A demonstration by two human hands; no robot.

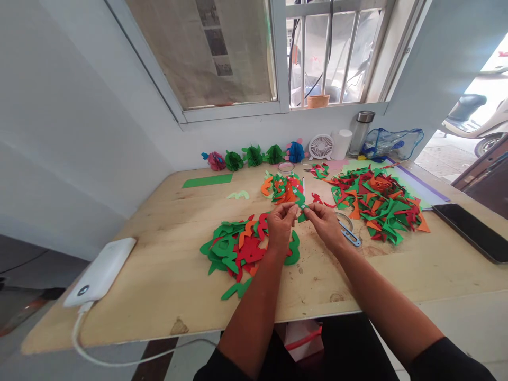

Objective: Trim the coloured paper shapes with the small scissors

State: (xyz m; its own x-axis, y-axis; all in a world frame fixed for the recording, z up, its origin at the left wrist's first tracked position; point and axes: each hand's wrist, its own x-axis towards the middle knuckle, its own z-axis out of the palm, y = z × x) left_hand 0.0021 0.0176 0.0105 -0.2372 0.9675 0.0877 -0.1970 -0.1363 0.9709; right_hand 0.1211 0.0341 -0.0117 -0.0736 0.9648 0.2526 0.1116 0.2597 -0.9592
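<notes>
Both of my hands meet over the middle of the wooden table (159,275). My left hand (282,225) pinches the left side of a small green paper piece (300,201), and my right hand (323,222) pinches its right side. A small white patch shows on the piece between the fingertips. Below and left of my left hand lies a pile of green, red and orange cut shapes (226,246). Just beyond my hands is a smaller pile of similar shapes (280,185), several with white patches. A light blue cutter (350,234) lies right of my right hand.
Green, red and orange scraps (381,198) are heaped at the right, near a black phone (472,230). A white power bank (101,272) with a cable lies at the left edge. Paper figures (253,155), a small fan (321,146) and a bottle (362,132) line the wall.
</notes>
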